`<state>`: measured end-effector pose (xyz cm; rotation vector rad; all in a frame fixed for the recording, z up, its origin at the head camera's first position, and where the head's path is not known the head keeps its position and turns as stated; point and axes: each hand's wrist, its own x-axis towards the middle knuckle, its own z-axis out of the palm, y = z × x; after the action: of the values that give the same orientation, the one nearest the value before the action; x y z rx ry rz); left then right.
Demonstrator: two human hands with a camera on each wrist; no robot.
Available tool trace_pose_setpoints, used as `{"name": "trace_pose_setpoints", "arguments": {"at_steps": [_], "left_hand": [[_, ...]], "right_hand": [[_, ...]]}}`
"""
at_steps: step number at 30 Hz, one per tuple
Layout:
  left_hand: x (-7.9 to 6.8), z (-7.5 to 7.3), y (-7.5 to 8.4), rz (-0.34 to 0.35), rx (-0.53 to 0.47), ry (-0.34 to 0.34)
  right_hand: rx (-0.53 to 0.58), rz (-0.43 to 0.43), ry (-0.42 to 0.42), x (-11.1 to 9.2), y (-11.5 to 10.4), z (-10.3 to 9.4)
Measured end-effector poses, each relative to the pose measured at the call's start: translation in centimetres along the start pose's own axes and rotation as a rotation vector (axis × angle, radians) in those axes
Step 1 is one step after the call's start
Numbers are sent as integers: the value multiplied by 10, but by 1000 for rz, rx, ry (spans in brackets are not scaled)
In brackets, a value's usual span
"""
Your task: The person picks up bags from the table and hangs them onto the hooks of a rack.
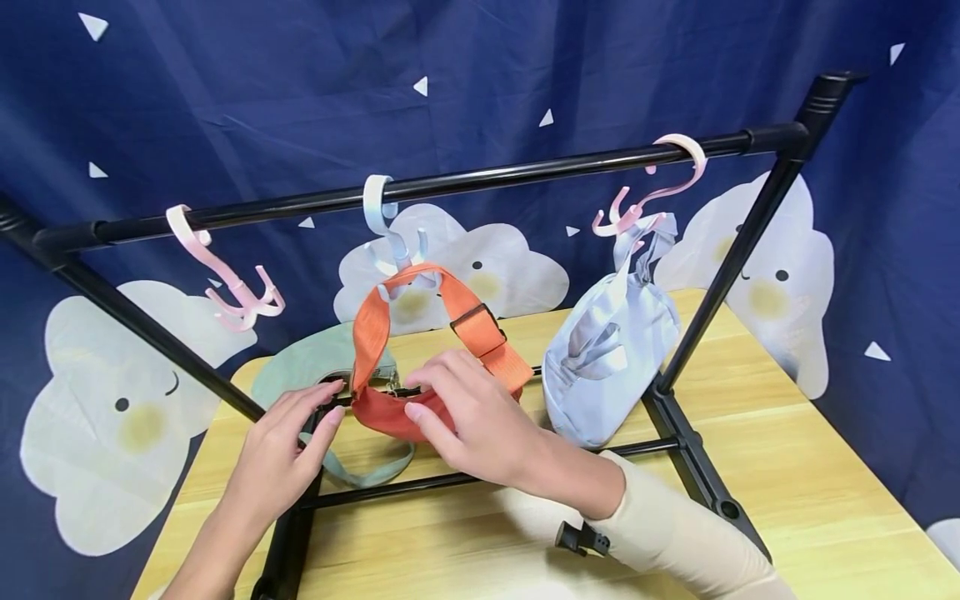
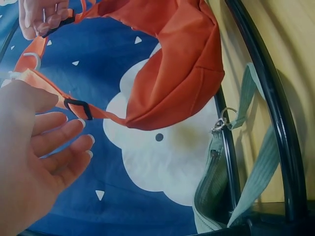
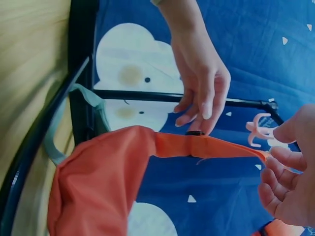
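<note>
At the left of the head view, a pale pink plastic hook with several upturned prongs [image 1: 246, 305] hangs from the top bar of a black metal rack [image 1: 510, 177]. Right of it, lower in the frame, a sage-green fabric bag [image 1: 300, 362] lies on a light wood-grained table [image 1: 825, 492], its green strap [image 1: 371, 479] curving below.

The left hand [image 1: 285, 450] is in the lower left centre, thumb and fingers apart and grasping nothing, near the left end of a bright orange-red fabric bag [image 1: 393, 419]. That bag hangs in the middle of the frame, its wide orange strap [image 1: 371, 337] looped up to a pale blue plastic hook [image 1: 373, 212] on the bar. A black slider buckle [image 1: 469, 313] sits on the strap's right side. In the left wrist view, the loosely bent left fingers are beside the strap; whether they touch it cannot be told.

The right hand [image 1: 476, 421], just right of centre, is in front of the orange-red bag, its fingers loosely bent and around nothing; contact with the bag cannot be told. A cream sleeve [image 1: 690, 533] covers the forearm toward the lower right.

At right centre, a pale grey-blue bag [image 1: 618, 383] hangs by its handles from a second pink hook [image 1: 628, 218].
</note>
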<state>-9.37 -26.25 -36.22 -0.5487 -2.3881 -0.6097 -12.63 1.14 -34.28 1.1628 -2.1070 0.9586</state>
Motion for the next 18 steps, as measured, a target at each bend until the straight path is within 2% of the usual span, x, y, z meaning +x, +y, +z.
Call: {"name": "trace_pose_setpoints", "arguments": {"at_steps": [5, 12, 18], "left_hand": [[-3, 1, -4, -16, 34, -26], [-5, 2, -6, -26, 62, -58], [-7, 2, -9, -32, 92, -81]], "right_hand": [[-31, -13, -36, -5, 1, 9], [-2, 11, -150, -13, -1, 22], [3, -25, -212, -18, -2, 32]]}}
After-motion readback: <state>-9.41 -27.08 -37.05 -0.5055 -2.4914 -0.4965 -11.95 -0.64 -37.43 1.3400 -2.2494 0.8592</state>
